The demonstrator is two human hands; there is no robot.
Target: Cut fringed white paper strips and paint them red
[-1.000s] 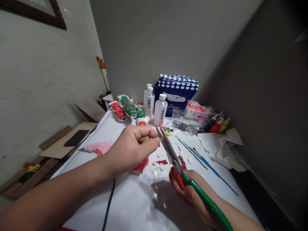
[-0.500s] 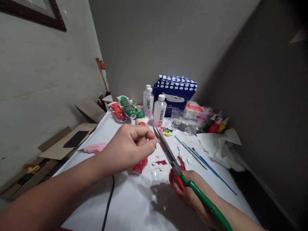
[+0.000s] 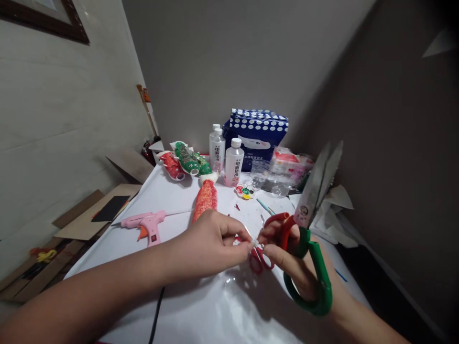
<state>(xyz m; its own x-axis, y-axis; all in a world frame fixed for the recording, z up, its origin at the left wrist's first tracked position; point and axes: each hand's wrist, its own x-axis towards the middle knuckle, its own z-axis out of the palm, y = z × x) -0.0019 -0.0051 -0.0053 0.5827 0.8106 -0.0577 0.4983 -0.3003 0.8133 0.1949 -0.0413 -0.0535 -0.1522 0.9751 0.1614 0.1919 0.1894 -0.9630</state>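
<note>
My left hand (image 3: 215,246) is closed in a pinch on a small whitish piece (image 3: 255,242), too small to make out clearly. My right hand (image 3: 292,255) is closed round large scissors (image 3: 315,267) with green and red handles, their blades pointing up and slightly apart. The thumb and fingertips of that hand also reach the whitish piece, though I cannot tell whether they grip it. Below the fingertips lie smaller red-handled scissors (image 3: 256,262), partly hidden. Behind my left hand is a red and orange fish-like craft piece (image 3: 205,198), its near end covered.
A pink glue gun (image 3: 148,223) lies at the left, a black cord (image 3: 158,310) nearer me. Painted fish shapes (image 3: 185,158), bottles (image 3: 234,165), a paint palette (image 3: 245,191) and a blue bag (image 3: 256,138) stand at the back. Crumpled paper (image 3: 335,205) is at the right.
The large scissors have swung from pointing at my left fingertips to pointing upward. My right fingers have come to the whitish piece. My left hand has shifted right and lower, uncovering the glue gun.
</note>
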